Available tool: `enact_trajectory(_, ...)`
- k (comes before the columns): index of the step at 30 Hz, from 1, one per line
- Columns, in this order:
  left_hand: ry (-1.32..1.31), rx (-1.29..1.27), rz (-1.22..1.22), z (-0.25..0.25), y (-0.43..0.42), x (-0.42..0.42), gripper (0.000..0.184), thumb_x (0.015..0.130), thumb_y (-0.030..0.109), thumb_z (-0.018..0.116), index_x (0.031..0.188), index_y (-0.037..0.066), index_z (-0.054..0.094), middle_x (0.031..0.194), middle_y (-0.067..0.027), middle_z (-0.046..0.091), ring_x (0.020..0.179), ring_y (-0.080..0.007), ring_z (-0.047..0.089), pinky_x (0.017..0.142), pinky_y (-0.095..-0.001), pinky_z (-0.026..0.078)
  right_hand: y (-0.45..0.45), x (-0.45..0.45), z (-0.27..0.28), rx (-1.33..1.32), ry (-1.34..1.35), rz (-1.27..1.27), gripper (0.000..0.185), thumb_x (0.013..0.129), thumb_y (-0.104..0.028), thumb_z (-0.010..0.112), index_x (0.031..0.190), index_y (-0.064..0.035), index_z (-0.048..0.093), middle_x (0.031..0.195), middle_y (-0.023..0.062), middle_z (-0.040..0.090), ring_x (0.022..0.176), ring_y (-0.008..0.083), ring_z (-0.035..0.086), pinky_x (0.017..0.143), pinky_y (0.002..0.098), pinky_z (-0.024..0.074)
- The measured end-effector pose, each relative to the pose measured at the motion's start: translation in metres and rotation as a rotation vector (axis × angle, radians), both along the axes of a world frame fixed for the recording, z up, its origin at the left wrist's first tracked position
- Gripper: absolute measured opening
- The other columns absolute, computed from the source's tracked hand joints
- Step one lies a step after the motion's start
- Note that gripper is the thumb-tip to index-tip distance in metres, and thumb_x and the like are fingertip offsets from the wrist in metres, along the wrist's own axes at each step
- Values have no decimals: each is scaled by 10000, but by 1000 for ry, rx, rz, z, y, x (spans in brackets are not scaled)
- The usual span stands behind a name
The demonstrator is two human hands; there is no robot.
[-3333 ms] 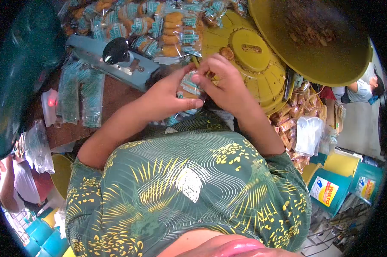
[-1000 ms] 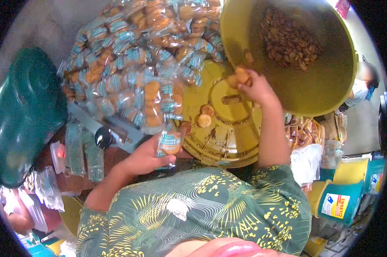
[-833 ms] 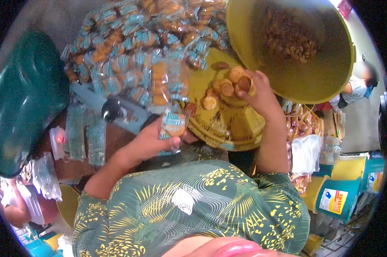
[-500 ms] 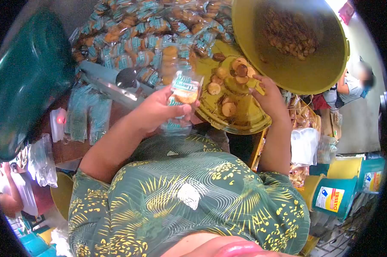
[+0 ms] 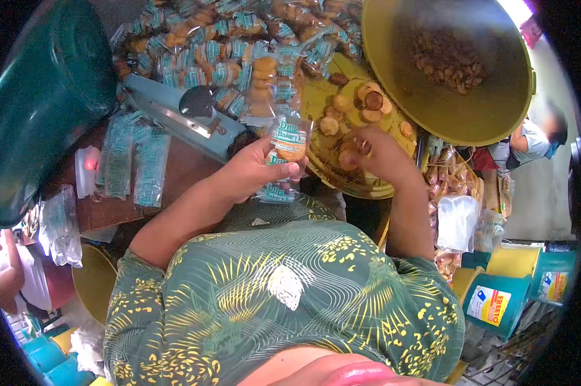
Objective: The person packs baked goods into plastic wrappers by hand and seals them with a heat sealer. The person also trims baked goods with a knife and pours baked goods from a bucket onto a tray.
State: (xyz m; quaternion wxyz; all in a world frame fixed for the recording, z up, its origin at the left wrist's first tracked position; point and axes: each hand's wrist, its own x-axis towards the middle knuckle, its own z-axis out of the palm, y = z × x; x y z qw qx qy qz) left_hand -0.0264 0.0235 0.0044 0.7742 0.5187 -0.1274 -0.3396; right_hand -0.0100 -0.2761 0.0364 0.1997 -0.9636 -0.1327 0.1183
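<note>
My left hand (image 5: 255, 167) is closed on a clear plastic bag (image 5: 289, 138) printed "Bakery" in teal, with a round golden cookie inside. The bag stands upright in front of my chest, its lower part hanging below my thumb. My right hand (image 5: 387, 154) is over a yellow lid (image 5: 316, 96), its fingers curled round a cookie (image 5: 348, 159) near the lid's front. Those fingers partly hide the cookie. Several loose cookies (image 5: 329, 125), pale and brown, lie on the lid beside my hand.
Many filled bags (image 5: 207, 55) are heaped at the back. A blue sealer (image 5: 174, 116) and flat printed bags (image 5: 152, 167) lie left of my hand. A yellow tub (image 5: 496, 119) with brown cookies tilts at the back right. A green container (image 5: 52, 96) stands far left; labelled buckets (image 5: 490, 305) are lower right.
My right hand has moved left and toward me across the lid, from the grouped cookies to one near the front. The left hand still holds the bag, shifted slightly.
</note>
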Motion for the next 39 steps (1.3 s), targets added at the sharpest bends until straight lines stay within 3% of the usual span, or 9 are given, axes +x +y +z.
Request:
enact_trajectory(6, 34, -40, -43, -4, -7, 1, 699, 864, 201, 736, 1447, 74, 372, 1139, -49, 606, 981, -166, 624, 835, -326, 519, 9, -29, -25, 73, -209, -85, 421, 707, -120, 782, 1088, -37, 624, 1048, 163, 611, 1014, 383, 590, 856, 400, 492)
enact_trajectory(11, 5, -75, -75, -10, -8, 6, 524, 882, 107, 709, 1336, 80, 450, 1086, -17, 602, 922, -108, 602, 799, -270, 509, -1, -36, -41, 108, -192, -139, 358, 781, -91, 737, 1113, -37, 615, 1040, 159, 605, 987, 338, 602, 852, 372, 489)
enact_trajectory(15, -147, -26, -68, -14, -7, 6, 555, 881, 96, 710, 1360, 54, 433, 1113, -21, 603, 992, -102, 577, 884, -272, 476, 0, -26, -14, 313, -245, -146, 309, 846, -54, 680, 1145, -33, 605, 990, 120, 609, 921, 269, 616, 843, 336, 486)
enact_trajectory(21, -222, 10, -135, -5, -8, 4, 566, 871, 105, 726, 1352, 29, 438, 1169, -34, 599, 1081, -113, 557, 966, -289, 440, 33, -2, 33, 603, -338, 10, 237, 891, -150, 671, 1105, -52, 646, 1057, 119, 655, 1009, 256, 636, 879, 346, 496)
enact_trajectory(24, -198, 11, -193, -5, -6, 3, 588, 851, 128, 751, 1344, 36, 444, 1187, -41, 601, 1096, -128, 565, 972, -304, 443, 52, 10, 44, 476, -86, 387, 201, 887, -151, 672, 1057, -45, 659, 1022, 119, 662, 988, 265, 636, 861, 355, 497)
enact_trajectory(27, -219, 17, -209, -10, -5, 2, 632, 819, 170, 790, 1337, 53, 449, 1197, -49, 608, 1103, -155, 579, 976, -333, 450, 66, 17, 30, 542, -51, 434, 193, 876, -165, 678, 1024, -42, 664, 963, 122, 654, 955, 280, 626, 863, 366, 491)
enact_trajectory(33, -83, 22, -39, 4, -4, 4, 642, 826, 120, 767, 1362, 52, 421, 1106, -15, 599, 998, -110, 580, 854, -270, 487, 99, -9, 14, 623, -564, 176, 176, 853, -198, 690, 939, -49, 657, 854, 124, 623, 894, 304, 598, 813, 407, 477)
enact_trajectory(36, -89, 24, -78, -13, -6, 8, 639, 827, 121, 766, 1360, 53, 420, 1108, -23, 601, 983, -109, 586, 844, -276, 496, 101, -9, 3, 469, -642, 168, 167, 859, -199, 676, 900, -44, 631, 850, 132, 624, 875, 317, 596, 783, 421, 470)
enact_trajectory(39, -31, 36, -97, -15, -9, 6, 612, 801, 170, 789, 1303, 59, 456, 1117, -52, 621, 982, -163, 629, 864, -335, 526, 94, -7, 3, 546, -553, 105, 173, 870, -201, 655, 917, -39, 618, 874, 145, 633, 864, 344, 601, 783, 433, 469)
